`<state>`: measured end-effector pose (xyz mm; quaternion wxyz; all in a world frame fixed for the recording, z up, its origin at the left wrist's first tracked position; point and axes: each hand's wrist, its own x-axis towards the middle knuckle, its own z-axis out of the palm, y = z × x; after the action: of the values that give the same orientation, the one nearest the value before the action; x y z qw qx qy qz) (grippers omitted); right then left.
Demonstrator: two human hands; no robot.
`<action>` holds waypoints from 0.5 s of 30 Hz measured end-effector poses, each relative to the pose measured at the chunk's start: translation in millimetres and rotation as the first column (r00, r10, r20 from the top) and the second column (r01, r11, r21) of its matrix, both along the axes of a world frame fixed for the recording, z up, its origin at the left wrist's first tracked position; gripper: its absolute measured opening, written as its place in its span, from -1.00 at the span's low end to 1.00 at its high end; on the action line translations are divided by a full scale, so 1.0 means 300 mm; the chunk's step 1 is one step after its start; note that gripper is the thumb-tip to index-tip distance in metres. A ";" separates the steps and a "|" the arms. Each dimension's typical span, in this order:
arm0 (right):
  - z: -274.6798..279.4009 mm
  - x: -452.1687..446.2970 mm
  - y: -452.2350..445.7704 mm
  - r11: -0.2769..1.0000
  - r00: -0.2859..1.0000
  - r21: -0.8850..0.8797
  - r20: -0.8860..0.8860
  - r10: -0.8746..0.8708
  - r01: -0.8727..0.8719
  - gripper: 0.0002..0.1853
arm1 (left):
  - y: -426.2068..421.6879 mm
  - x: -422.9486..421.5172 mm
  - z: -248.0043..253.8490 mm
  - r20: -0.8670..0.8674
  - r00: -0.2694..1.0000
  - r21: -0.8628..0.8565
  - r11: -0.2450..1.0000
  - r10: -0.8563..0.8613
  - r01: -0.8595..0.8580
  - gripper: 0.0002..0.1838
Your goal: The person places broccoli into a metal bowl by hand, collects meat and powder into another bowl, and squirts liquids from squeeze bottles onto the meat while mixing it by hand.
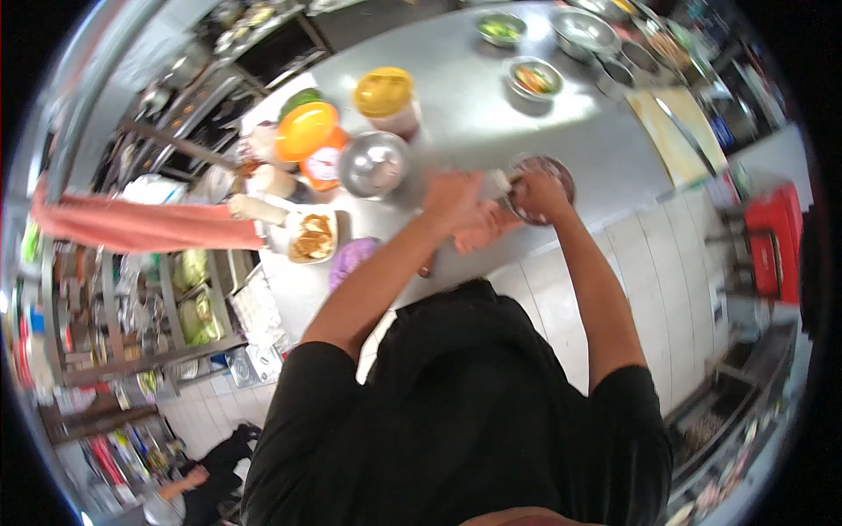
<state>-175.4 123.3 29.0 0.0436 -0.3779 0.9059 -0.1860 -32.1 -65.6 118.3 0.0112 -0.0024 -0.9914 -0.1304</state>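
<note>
- Steel worktop (pixel 605 140) in a cramped kitchen; pale tiled floor (pixel 649 254) beyond its near edge, a red chair (pixel 776 241) to the right.
- A knife (pixel 686 134) lies on the cutting board (pixel 671 140) at the right edge; small metal bowls stand towards the far edge.
- At the left: tubs, a metal bowl (pixel 374 165) and a pink towel (pixel 149 219) on a rail.
- The round bowl (pixel 564 175) sits near the near edge, right of the middle, directly under the right hand (pixel 541 195).
- Right grip: fingers bent down at the bowl; blur hides whether they hold anything.
- Left hand (pixel 453 200): closed around a pale object (pixel 496 183) just left of the bowl, beside a pinkish cloth (pixel 482 230).
</note>
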 end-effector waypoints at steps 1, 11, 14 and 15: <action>-0.051 0.027 -0.003 1.000 0.986 -0.014 -0.164 -0.028 0.026 -0.68 | -0.007 0.018 -0.020 -0.086 0.995 0.056 0.998 0.040 -0.036 -0.54; -0.121 -0.110 -0.024 0.998 0.990 0.055 0.137 -0.041 0.033 -0.57 | -0.201 0.337 0.088 -0.263 0.838 0.524 0.800 0.478 -0.293 -0.42; 0.042 -0.062 -0.019 0.994 0.903 0.071 0.418 -0.102 0.080 -0.36 | -0.349 0.470 -0.006 -0.186 0.705 0.803 0.519 0.684 -0.292 -0.41; 0.075 -0.036 -0.016 0.997 0.915 0.054 0.396 -0.074 0.057 -0.31 | -0.381 0.519 0.018 -0.217 0.650 0.820 0.497 0.728 -0.283 -0.46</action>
<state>-186.1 118.5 51.3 0.2282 -0.3010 0.8940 -0.2412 123.6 -179.8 123.8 0.3298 0.2719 -0.7571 -0.4942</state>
